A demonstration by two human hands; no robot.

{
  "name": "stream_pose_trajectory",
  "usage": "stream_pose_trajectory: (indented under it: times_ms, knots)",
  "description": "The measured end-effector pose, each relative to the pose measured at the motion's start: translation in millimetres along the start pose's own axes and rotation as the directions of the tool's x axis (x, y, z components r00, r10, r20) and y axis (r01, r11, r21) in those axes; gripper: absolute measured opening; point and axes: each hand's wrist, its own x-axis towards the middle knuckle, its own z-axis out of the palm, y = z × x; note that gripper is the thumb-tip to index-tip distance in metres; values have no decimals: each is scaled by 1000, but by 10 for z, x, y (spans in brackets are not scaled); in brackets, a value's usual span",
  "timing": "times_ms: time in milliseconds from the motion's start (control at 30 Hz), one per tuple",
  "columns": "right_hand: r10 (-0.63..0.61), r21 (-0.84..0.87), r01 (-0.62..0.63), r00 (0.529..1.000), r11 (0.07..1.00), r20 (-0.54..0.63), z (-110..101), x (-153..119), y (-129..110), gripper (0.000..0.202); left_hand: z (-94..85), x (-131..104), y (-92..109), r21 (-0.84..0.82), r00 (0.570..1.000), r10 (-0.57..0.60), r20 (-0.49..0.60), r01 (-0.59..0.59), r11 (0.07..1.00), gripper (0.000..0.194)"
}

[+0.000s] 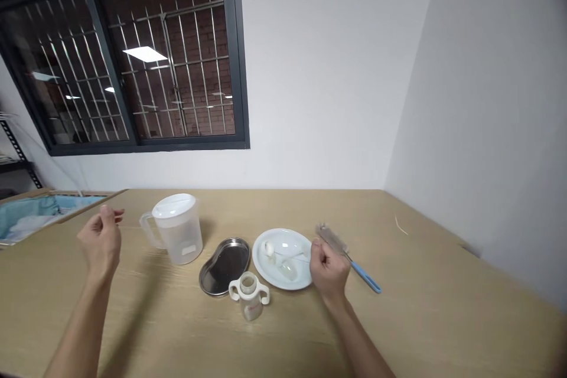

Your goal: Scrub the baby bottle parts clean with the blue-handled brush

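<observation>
My left hand (101, 239) is raised at the left, beside the pitcher, with its fingers curled together; whether anything is between them cannot be made out. My right hand (328, 266) is closed in a loose fist at the right rim of the white plate (283, 284), in front of a bottle brush (364, 275) with a blue handle. Small whitish and clear parts (287, 269) lie on the plate. A bottle with two white handles (250, 298) stands open-topped in front of the kidney-shaped steel tray (225, 267). The lidded clear pitcher (181, 236) stands behind the tray.
The wooden table (212, 342) reaches back to a white wall (319, 71). A thin pale strip (401, 225) lies at the right. Past the table's left edge is a bin lined with blue material (39, 212). A barred window (168, 59) is above.
</observation>
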Motion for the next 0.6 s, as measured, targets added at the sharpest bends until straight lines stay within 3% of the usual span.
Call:
stream_pose_trajectory:
  times_ms: [133,267,433,600]
  knots:
    - [-75,-10,75,997,997,9,15,-32,-5,50,241,87,-406,56,972,-206,113,201,978,35]
    - [-123,-31,122,992,992,-22,16,-13,-7,48,443,51,-626,10,929,-330,168,333,943,35]
    - [-145,-44,144,989,989,-30,8,5,-14,47,647,-25,-705,-50,898,-385,213,403,914,37]
    - [-132,-32,132,991,991,4,25,5,-10,48,709,-173,-660,-24,940,-323,108,328,944,34]
